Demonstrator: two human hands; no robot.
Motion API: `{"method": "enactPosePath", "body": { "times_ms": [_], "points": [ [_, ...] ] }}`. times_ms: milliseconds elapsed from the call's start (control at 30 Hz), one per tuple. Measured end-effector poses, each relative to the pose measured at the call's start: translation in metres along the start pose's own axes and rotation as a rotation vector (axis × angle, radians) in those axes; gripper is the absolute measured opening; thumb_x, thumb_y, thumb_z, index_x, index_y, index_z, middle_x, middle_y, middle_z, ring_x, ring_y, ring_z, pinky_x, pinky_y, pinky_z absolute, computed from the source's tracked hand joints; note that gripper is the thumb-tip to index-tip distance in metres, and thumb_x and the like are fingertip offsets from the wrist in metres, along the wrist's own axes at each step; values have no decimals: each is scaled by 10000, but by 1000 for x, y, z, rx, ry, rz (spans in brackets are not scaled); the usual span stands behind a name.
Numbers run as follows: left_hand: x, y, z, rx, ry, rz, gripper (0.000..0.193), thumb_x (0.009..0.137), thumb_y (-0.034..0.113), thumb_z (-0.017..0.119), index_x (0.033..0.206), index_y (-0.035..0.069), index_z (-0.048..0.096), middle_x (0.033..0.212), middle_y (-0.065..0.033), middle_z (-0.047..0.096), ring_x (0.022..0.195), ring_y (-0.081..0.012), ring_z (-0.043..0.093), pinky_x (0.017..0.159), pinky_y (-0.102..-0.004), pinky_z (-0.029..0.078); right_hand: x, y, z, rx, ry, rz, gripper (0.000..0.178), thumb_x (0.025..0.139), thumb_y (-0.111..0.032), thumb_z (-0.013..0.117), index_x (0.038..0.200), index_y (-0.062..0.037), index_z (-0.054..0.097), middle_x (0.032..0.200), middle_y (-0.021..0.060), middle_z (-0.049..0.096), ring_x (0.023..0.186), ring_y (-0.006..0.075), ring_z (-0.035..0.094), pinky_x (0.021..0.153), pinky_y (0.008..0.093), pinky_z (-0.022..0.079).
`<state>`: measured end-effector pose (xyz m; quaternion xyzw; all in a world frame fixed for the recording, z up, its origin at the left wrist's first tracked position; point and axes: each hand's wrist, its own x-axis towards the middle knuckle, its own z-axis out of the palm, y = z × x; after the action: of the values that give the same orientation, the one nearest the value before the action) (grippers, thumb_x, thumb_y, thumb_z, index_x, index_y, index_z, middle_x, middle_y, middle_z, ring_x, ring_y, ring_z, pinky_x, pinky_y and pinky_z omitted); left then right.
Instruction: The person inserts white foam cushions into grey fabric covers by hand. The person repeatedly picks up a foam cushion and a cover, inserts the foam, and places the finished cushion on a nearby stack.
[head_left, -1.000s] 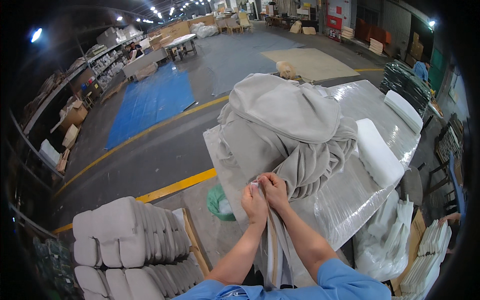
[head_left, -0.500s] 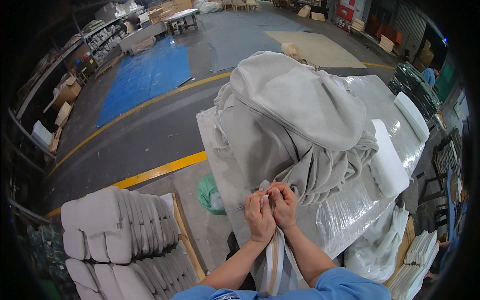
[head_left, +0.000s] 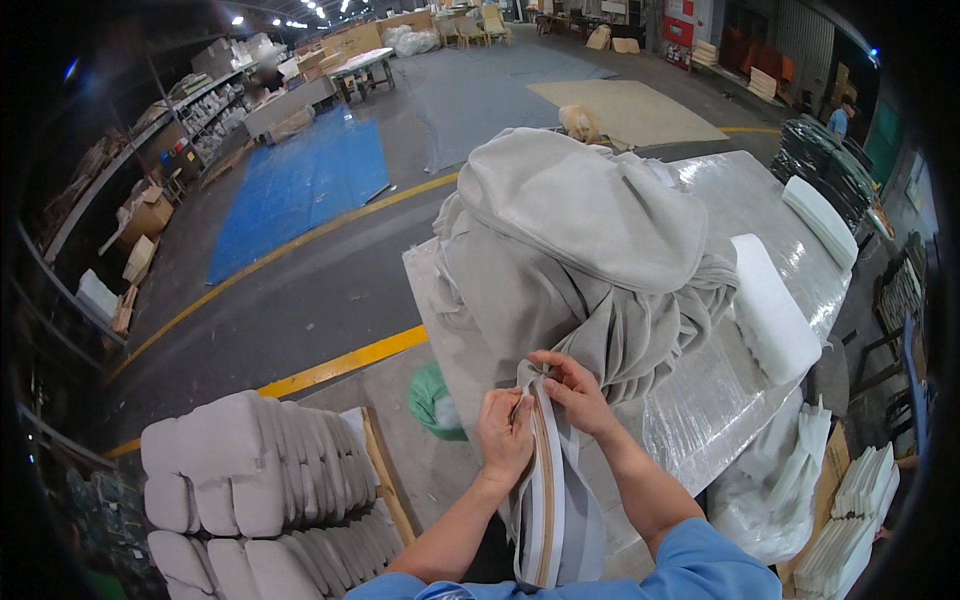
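We find the left hand (head_left: 503, 437) pinched shut on the edge of the cover (head_left: 560, 300), a grey fabric piece, at its near hanging end. The right hand (head_left: 572, 392) grips the same edge just beside it, fingers curled over the seam. A pale strip (head_left: 550, 490), seemingly a zipper band, runs down from between both hands.

We judge the cover soft, limp and fairly light for its bulk; it drapes and bunches, so it would slide if pulled by loose folds. The stitched edge by the strip looks the firmest hold, and both hands are on it.

Both forearms rise from the lower edge, bent at the elbow, wrists close together in front of the cover.

The cover lies heaped on the table (head_left: 740, 200), wrapped in clear film, its end hanging off the near side. A white foam block (head_left: 772, 310) lies right of the cover. Stacked grey cushions (head_left: 250, 490) stand left of it, below; a green bag (head_left: 432, 400) sits between.
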<state>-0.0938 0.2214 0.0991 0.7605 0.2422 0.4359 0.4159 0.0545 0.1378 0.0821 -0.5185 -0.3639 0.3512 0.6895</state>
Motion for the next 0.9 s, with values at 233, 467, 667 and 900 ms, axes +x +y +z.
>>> {"method": "enactPosePath", "body": {
  "times_ms": [233,467,667,900],
  "points": [
    [9,4,-12,25,-21,66,160,950,111,721,869,-3,642,963,-144,644,836,-306,637,765,-378,510,16,-31,16,-556,-187,-204,279,958,-58,638,1219,-60,735,1236,63,724,1053,184,681,916,270,509],
    [90,-23,-12,-409,-249,-258,487,1112,387,450,926,-3,674,963,-107,709,919,-188,628,853,-364,480,5,-3,44,-389,125,-183,124,1012,-78,618,960,14,684,1075,80,708,999,179,644,912,304,499],
    [92,-80,20,-695,-666,-651,567,1075,534,474,954,18,676,895,-55,659,898,-146,591,901,-301,445,0,7,64,-353,204,-224,127,1013,-96,633,967,21,650,1010,64,676,925,176,618,881,281,482],
    [63,-91,15,-904,-653,-711,602,1036,605,509,1086,32,684,981,-43,669,977,-134,602,927,-288,448,-11,3,67,-346,193,-218,153,1029,-64,586,903,7,637,1003,60,666,962,177,617,925,307,475]
  ]
}}
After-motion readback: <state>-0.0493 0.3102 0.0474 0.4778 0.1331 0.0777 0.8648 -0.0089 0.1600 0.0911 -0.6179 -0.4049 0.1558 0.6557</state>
